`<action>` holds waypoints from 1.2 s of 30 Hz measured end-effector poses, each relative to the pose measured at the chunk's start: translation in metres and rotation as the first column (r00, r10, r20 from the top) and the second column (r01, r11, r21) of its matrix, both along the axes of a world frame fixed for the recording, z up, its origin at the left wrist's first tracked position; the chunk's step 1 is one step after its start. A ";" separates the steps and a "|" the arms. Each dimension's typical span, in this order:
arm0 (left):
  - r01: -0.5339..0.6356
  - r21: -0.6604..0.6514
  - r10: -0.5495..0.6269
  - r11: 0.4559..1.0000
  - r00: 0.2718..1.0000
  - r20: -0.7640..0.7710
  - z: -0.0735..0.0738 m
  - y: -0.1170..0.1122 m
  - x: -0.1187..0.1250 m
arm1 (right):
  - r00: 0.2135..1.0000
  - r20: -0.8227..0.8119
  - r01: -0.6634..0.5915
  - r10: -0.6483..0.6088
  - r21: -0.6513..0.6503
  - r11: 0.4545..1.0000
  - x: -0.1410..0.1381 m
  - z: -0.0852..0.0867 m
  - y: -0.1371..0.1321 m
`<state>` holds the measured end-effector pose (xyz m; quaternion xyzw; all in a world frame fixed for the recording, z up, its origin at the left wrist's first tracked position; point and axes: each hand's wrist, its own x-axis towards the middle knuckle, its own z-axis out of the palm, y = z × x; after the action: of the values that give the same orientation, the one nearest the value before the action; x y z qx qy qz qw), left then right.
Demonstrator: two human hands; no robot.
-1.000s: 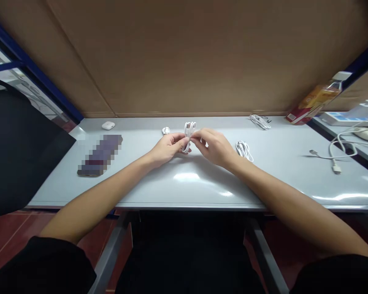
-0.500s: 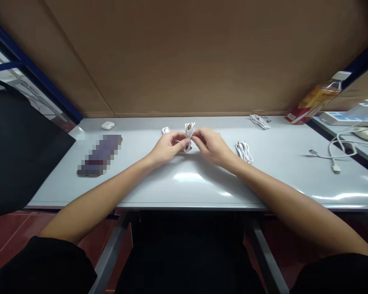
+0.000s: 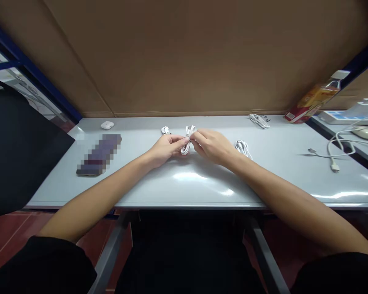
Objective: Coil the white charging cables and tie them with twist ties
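The left hand and right hand both pinch the small white coiled cable bundle, fingers clamped on its middle, just above the pale grey counter. Compared with a second ago, the bundle sits lower and more tilted, and the hands have closed in tighter around its waist; in my judgement the coil is being bound. Beyond the left fingers lies a small white coil; right of the right fingers, another white cable bundle.

You face a brown cardboard wall behind a glossy grey table; red floor lies beneath.
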<state>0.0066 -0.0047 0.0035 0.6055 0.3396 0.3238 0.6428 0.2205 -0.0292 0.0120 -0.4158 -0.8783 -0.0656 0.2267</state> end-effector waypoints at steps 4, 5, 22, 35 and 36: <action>0.002 -0.099 -0.001 0.995 1.000 0.010 0.003 0.000 -0.001 | 0.993 0.119 -0.027 0.023 0.033 0.999 0.000 0.000 0.003; -0.005 -0.122 0.005 0.992 1.000 0.003 0.003 0.000 -0.001 | 0.992 0.128 -0.027 0.023 0.027 0.999 -0.001 -0.001 0.004; -0.055 0.026 0.054 0.998 0.998 0.028 -0.011 -0.002 0.003 | 0.874 -0.464 -0.132 -0.143 -0.510 0.850 -0.012 -0.010 -0.004; -0.004 0.828 0.160 0.561 0.982 -0.104 -0.006 0.010 -0.006 | 0.529 -0.653 -0.725 -0.542 -0.680 0.111 -0.003 0.007 -0.005; 0.001 0.849 0.162 0.529 0.981 -0.102 -0.005 0.011 -0.007 | 0.520 -0.647 -0.746 -0.558 -0.662 0.072 -0.003 0.008 -0.005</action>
<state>-0.0005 0.0066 -0.0018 0.8491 0.2214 0.4247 0.2231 0.2180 -0.0341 0.0198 -0.3388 -0.4544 0.7773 0.2730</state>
